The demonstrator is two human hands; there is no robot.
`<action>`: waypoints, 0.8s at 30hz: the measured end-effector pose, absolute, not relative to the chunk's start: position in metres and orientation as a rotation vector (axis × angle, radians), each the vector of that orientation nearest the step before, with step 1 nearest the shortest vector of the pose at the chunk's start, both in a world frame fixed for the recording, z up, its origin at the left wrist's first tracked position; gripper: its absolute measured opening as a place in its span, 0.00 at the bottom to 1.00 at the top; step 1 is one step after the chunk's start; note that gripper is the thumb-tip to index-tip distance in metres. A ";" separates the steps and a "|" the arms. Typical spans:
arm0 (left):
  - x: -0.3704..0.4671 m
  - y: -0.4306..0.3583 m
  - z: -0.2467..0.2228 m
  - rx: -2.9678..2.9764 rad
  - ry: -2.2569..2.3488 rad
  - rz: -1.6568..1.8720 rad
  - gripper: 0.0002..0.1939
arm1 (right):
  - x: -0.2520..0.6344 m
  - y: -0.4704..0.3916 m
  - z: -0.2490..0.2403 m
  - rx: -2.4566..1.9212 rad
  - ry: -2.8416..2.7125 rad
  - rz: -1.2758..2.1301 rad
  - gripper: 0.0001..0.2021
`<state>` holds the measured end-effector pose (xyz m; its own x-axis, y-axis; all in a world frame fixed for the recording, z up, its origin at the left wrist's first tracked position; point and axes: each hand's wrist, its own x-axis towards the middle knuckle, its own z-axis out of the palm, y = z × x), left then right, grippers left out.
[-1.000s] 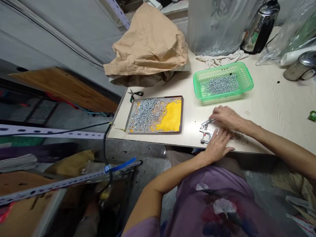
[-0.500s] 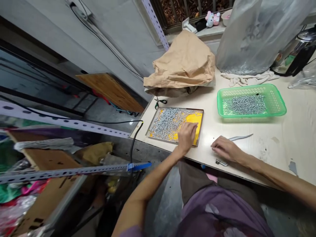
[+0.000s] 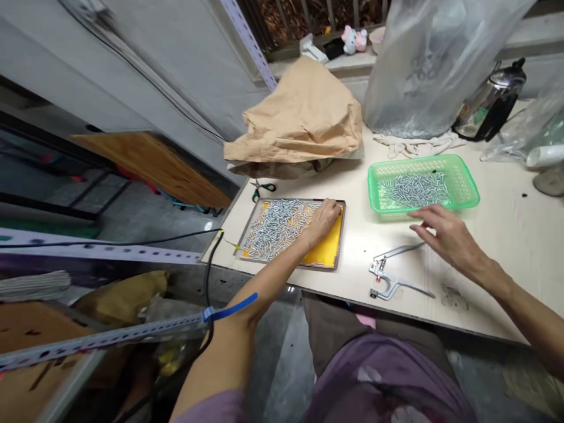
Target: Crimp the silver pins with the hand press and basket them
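Note:
My left hand (image 3: 325,218) is over the far right part of a shallow tray (image 3: 342,235) with a yellow bottom. Its fingers are curled down, and whatever they hold is hidden. Many small silvery metal pins (image 3: 279,226) cover most of the tray, while yellow shows along its right side. My right hand (image 3: 445,232) hovers with fingers apart just in front of a green plastic basket (image 3: 469,197), which holds more such metal pins (image 3: 418,189). Below and left of that hand, a grey metal hand tool (image 3: 388,285) with two spread handles lies on the table.
Behind the tray stands a crumpled brown paper bag (image 3: 304,117), with green-handled scissors (image 3: 263,188) beside it. A large clear plastic bag (image 3: 409,76), a white cloth (image 3: 418,145) and a kettle (image 3: 489,103) are at the back. A black cable (image 3: 207,270) hangs by the table's left edge.
My left hand has moved away from me to the far right of the tray. My right hand has lifted off the tool area and moved toward the basket, uncovering the tool.

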<state>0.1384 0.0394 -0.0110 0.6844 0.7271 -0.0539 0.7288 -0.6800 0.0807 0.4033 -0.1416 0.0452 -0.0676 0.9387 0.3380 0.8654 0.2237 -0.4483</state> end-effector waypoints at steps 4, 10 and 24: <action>0.137 0.043 -0.014 2.753 1.315 -0.089 0.13 | 0.376 -0.196 0.029 -1.631 -1.994 0.392 0.14; 0.132 0.030 0.003 2.660 1.410 -0.008 0.11 | 0.367 -0.239 0.001 -1.758 -1.994 0.524 0.14; 0.151 -0.127 0.010 1.185 1.310 0.033 0.12 | 0.358 -0.237 -0.006 -1.772 -2.172 0.485 0.12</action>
<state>0.1508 -0.1265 0.0105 0.3425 0.6127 -0.7122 0.5757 0.4622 0.6745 0.3584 -0.2366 -0.0057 -0.1973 0.9802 0.0156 0.8803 0.1841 -0.4371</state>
